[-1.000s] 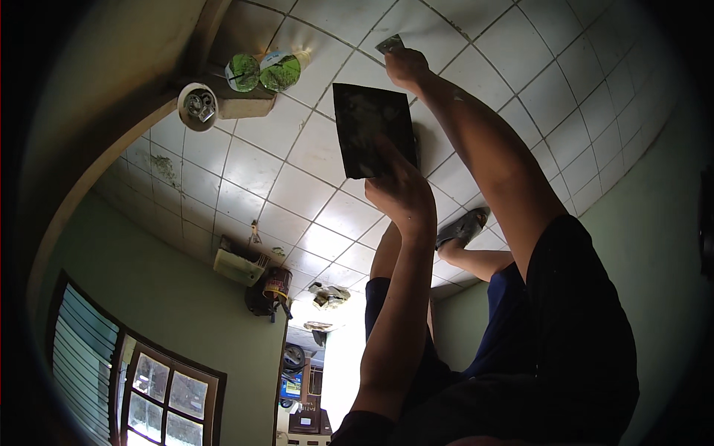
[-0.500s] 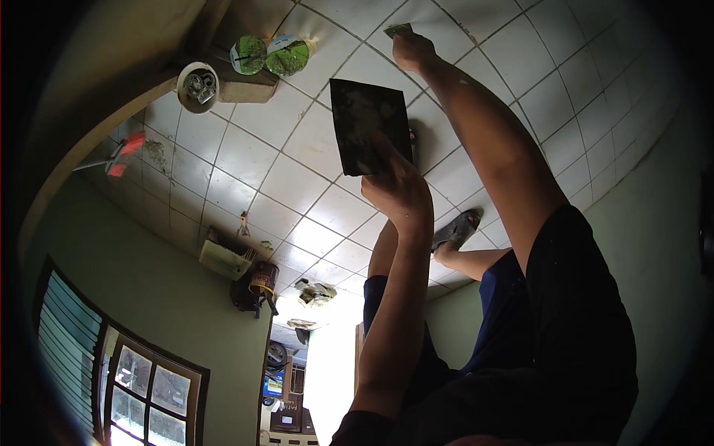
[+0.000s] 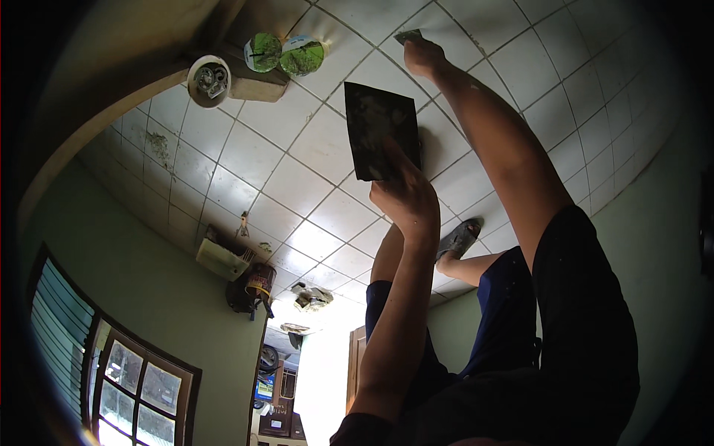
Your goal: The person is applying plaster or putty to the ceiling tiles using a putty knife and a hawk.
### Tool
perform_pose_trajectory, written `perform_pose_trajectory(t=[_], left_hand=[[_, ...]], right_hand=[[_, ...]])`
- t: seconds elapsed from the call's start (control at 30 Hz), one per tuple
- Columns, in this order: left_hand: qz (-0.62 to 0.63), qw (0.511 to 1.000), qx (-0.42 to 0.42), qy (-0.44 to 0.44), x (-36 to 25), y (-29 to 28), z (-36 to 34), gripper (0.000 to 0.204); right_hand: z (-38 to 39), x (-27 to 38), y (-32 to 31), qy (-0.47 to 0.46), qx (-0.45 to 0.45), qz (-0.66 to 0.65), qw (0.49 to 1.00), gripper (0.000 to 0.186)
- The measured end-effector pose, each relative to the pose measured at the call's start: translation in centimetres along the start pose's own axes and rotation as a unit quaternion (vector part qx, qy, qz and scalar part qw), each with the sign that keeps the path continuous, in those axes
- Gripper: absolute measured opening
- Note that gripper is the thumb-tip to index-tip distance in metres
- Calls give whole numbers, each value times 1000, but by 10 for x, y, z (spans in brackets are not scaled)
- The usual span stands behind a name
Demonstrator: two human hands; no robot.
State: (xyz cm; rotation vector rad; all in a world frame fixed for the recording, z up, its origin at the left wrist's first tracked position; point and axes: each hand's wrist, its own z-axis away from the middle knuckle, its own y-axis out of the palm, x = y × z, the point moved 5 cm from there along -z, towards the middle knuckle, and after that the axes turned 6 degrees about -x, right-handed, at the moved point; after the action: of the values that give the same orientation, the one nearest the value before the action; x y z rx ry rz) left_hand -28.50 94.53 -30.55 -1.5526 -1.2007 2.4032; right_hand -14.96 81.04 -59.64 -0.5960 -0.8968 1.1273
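My left hand (image 3: 405,197) is closed on a dark rectangular sheet (image 3: 381,134) that looks like sandpaper. The thumb lies across its face, and pale smudges mark the surface. Farther off, my right arm stretches out over the white tiled floor (image 3: 320,149). At its end my right hand (image 3: 424,58) pinches a small dark greenish piece (image 3: 408,36). That piece is at the tile surface; whether it is folded, I cannot tell. Below my left hand a foot in a dark sandal (image 3: 460,238) stands on the tiles.
At the far left stand two round green-topped containers (image 3: 302,56), a white tub (image 3: 210,82) with grey things inside, and a beige block (image 3: 256,88). Along the green wall are a brush (image 3: 243,223), a pale box (image 3: 222,256), a dark bucket (image 3: 256,286) and rubble (image 3: 312,296).
The whole view has shifted slightly, with both hands keeping nearly the same places over the floor. A red and grey thing at the left edge has gone out of sight.
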Motion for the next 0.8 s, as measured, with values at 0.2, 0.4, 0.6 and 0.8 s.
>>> perform_pose_trajectory(t=[0.2,0.4,0.6,0.8], left_hand=[[30,998,-27,44,-4,-7,-10,19],[-14,1000,0,16,-5,-2,-2,17],[-16,1000,-12,19,-3,-5,-8,17],[-39,999,19,7,0,-1,-3,17]], right_hand=[[23,17,7,11,17,-15,1000,34],[-7,10,-18,-10,9,-4,1000,28],[21,31,0,-33,-58,-41,997,22],[-13,3,-13,-26,-53,-27,998,20]])
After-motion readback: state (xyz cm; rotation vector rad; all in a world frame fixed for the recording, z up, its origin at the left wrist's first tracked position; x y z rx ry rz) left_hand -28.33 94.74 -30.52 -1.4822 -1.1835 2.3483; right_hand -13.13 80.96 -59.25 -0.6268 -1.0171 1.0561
